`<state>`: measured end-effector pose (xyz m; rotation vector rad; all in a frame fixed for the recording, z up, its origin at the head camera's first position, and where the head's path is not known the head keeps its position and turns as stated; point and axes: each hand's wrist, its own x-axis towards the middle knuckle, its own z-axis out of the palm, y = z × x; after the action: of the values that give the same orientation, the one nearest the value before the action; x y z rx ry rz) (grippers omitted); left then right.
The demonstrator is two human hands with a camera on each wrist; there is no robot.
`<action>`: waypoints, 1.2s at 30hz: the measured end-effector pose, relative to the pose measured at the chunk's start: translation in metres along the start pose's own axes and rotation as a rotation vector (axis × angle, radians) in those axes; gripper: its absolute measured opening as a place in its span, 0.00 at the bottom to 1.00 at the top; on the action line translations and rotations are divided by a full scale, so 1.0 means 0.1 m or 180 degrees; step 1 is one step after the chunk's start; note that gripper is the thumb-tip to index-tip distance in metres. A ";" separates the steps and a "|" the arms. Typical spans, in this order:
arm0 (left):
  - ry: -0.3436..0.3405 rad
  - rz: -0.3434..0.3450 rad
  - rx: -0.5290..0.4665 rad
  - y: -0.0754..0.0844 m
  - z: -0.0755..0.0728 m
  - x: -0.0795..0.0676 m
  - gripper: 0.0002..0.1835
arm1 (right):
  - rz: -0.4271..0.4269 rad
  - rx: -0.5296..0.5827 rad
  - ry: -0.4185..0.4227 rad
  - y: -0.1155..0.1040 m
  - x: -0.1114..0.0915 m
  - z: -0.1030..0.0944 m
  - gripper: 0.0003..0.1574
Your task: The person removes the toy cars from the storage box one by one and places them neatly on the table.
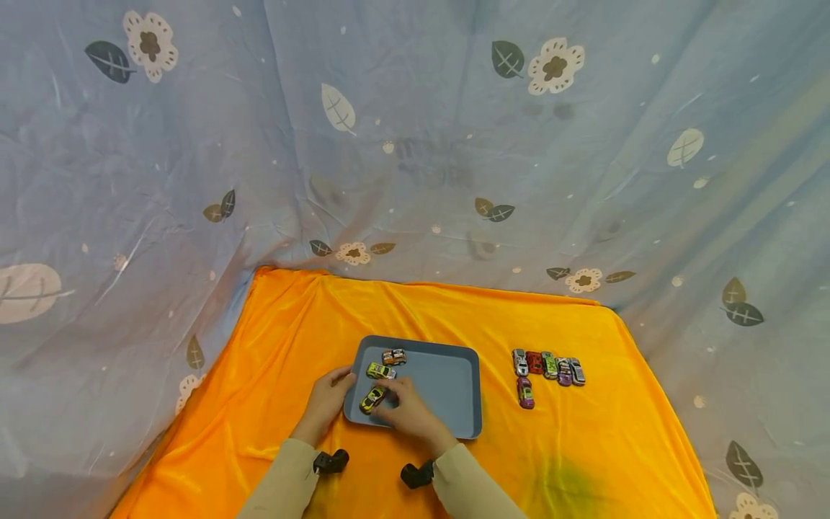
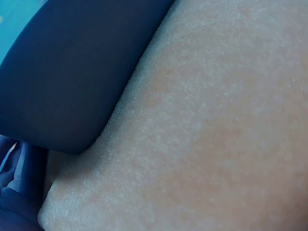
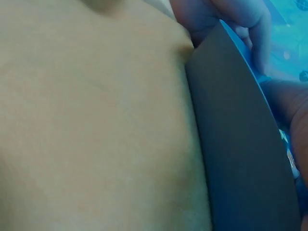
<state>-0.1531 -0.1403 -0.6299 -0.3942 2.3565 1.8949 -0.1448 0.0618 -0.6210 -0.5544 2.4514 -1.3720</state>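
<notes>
On the cloth lies a shallow grey-blue tray point(image 1: 447, 386). My left hand point(image 1: 327, 400) grips its left rim, and that hand's fingers also show at the tray's edge in the right wrist view. Inside the tray, my right hand point(image 1: 411, 412) pinches a yellow and black toy car point(image 1: 372, 400) near the front left. Just behind it sit a yellow-green toy car point(image 1: 380, 370) and an orange and white toy car point(image 1: 393, 357). The tray's dark outer wall point(image 3: 236, 139) fills much of the right wrist view and hides most of the right hand.
Right of the tray, several toy cars point(image 1: 549, 365) stand side by side in a row on the orange cloth point(image 1: 616, 447). A pink toy car point(image 1: 526, 393) lies in front of the row's left end. A patterned blue-grey curtain point(image 1: 421, 144) hangs behind and at both sides.
</notes>
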 end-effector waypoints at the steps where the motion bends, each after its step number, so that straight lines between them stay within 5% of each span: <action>1: 0.0008 -0.0017 -0.0017 -0.01 -0.01 0.00 0.23 | 0.0009 -0.0023 -0.0001 0.00 0.00 0.02 0.31; 14: 0.0009 0.0029 -0.0088 -0.02 0.00 0.00 0.24 | 0.0072 -0.0189 0.0268 -0.03 -0.02 0.08 0.18; 36: -0.0023 0.0007 -0.0129 0.00 0.00 0.00 0.22 | 0.0087 -0.0363 0.0226 -0.03 -0.01 0.08 0.15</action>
<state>-0.1529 -0.1408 -0.6302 -0.3877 2.3184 1.9444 -0.1400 0.0551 -0.6220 -0.5038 2.5969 -1.2684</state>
